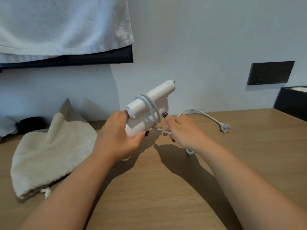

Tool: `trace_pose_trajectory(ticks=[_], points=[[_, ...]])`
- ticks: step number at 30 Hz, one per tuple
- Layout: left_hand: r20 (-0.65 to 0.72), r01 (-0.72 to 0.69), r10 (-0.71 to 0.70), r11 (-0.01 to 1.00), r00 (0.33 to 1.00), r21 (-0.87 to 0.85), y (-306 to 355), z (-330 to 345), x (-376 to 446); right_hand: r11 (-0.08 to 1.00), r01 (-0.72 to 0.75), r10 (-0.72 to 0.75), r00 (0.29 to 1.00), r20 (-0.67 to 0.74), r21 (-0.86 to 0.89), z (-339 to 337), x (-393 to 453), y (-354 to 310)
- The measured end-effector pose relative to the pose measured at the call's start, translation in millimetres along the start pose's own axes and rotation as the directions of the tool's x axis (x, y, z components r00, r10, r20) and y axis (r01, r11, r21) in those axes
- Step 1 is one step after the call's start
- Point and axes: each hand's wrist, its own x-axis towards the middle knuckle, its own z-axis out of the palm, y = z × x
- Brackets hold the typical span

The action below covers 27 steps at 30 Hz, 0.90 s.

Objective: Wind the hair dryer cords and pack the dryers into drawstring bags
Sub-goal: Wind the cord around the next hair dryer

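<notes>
We see a white hair dryer (150, 103) held above a wooden tabletop (166, 188), in front of a pale wall. The left hand (119, 138) grasps the dryer's folded handle, fingers and thumb curled round it. Two loops of the white cord (196, 112) circle the barrel and handle. The right hand (182, 130), just beside the dryer, pinches the cord where it leaves these loops; the loose remainder arcs away over the tabletop and ends at the plug (225, 127), which lies flat on the wood, well apart from the dryer. To the left we note a beige drawstring bag (49, 155) lying crumpled on the tabletop. A white towel (63, 25) hangs at upper left, a dark wall socket (270, 73) sits at right, and a black box (292, 100) stands at the far right edge.
</notes>
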Motion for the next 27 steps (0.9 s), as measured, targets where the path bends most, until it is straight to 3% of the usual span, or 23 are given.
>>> trace_pose_trajectory(ticks=[5, 10, 17, 20, 24, 27], points=[[0.010, -0.115, 0.115, 0.979, 0.993, 0.167, 2, 2, 1, 0.992, -0.041, 0.041, 0.999, -0.001, 0.120, 4, -1, -2], [0.059, -0.140, 0.129, 0.951, 0.990, 0.277, 5, 0, 0, 0.961, -0.138, 0.119, 0.989, 0.091, 0.239, 4, 1, -7], [-0.016, -0.381, 0.424, 0.829, 0.905, 0.411, 11, -1, 4, 0.803, -0.290, 0.198, 0.954, 0.227, 0.520, -3, 1, -5], [-0.060, -0.397, 0.459, 0.820, 0.886, 0.412, 13, -2, 3, 0.760, -0.293, 0.194, 0.954, 0.227, 0.581, -6, -1, -5], [-0.094, -0.350, 0.394, 0.886, 0.914, 0.305, 12, -1, 0, 0.744, -0.297, 0.205, 0.954, 0.218, 0.599, -6, -4, -8], [-0.056, -0.107, 0.107, 0.994, 0.993, 0.001, 19, 1, -2, 0.735, -0.299, 0.218, 0.954, 0.205, 0.608, -6, -6, -9]])
